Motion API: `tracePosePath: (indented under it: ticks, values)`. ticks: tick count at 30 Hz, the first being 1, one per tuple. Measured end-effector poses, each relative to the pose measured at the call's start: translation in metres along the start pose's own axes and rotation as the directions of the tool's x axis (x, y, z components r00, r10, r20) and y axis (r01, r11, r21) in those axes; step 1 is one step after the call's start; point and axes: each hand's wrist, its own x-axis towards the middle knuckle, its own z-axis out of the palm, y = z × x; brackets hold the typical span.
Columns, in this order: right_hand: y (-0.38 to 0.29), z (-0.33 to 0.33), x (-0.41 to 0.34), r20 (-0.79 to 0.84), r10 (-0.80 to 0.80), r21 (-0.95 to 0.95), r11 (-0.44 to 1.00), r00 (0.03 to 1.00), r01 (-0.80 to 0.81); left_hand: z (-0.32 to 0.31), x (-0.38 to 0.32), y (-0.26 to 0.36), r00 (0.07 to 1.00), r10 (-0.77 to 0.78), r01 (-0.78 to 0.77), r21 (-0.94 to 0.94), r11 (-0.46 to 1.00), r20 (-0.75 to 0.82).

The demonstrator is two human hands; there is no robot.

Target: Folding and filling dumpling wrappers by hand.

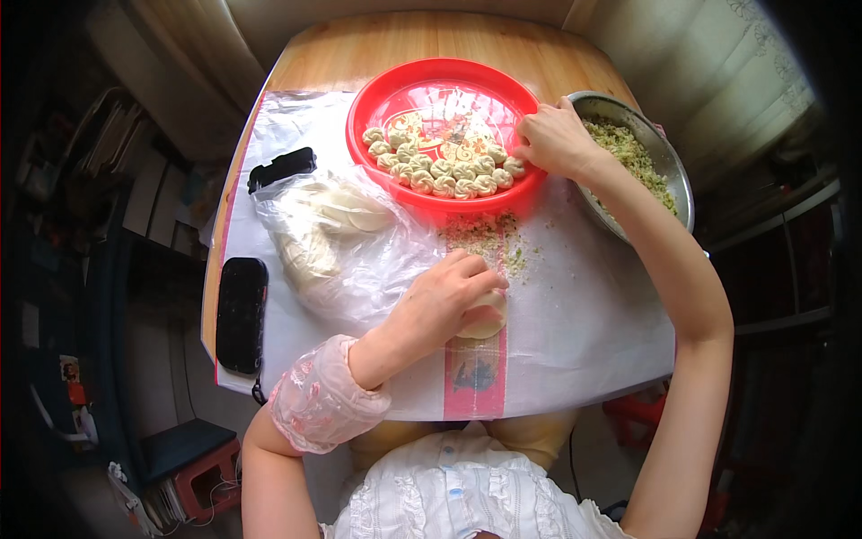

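My left hand (448, 293) is bent over a round dough wrapper (486, 322) near the pink stripe of the table cover, its fingers at the wrapper's upper edge; whether they grip it is hidden. My right hand (555, 138) reaches to the right rim of a round red plastic tray (441, 62), its fingertips down beside the pleated buns. Whether it pinches a bun or the rim cannot be told. Several small pleated buns (442, 168) sit in rows along the tray's near side. At the right, a metal bowl (685, 195) holds chopped green and pale filling (630, 155), partly behind my right forearm.
A clear plastic bag (363, 269) with dough (310, 236) lies left of my left hand. A black phone-like device (242, 315) and a black plastic piece (283, 170) are at the left. Crumbs of filling (491, 236) lie below the tray. A red stool (205, 482) stands at lower left.
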Motion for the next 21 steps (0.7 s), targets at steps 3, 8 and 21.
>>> tracePosePath:
  ticks: [3,8,21]
  values:
    - [0.005,-0.017,-0.003,0.005,0.068,0.142,0.988,0.998,-0.068,0.0,0.0,-0.001,1.0,0.008,-0.008,0.013,1.0,-0.003]
    - [0.002,-0.031,-0.044,-0.369,0.027,0.253,0.965,0.929,0.073,0.0,0.0,-0.001,1.0,0.007,-0.007,0.008,1.0,-0.006]
    - [-0.088,0.027,-0.145,-0.643,0.179,0.559,0.774,0.745,0.297,0.005,0.011,0.002,0.902,-0.339,0.194,-0.452,0.871,-0.267]
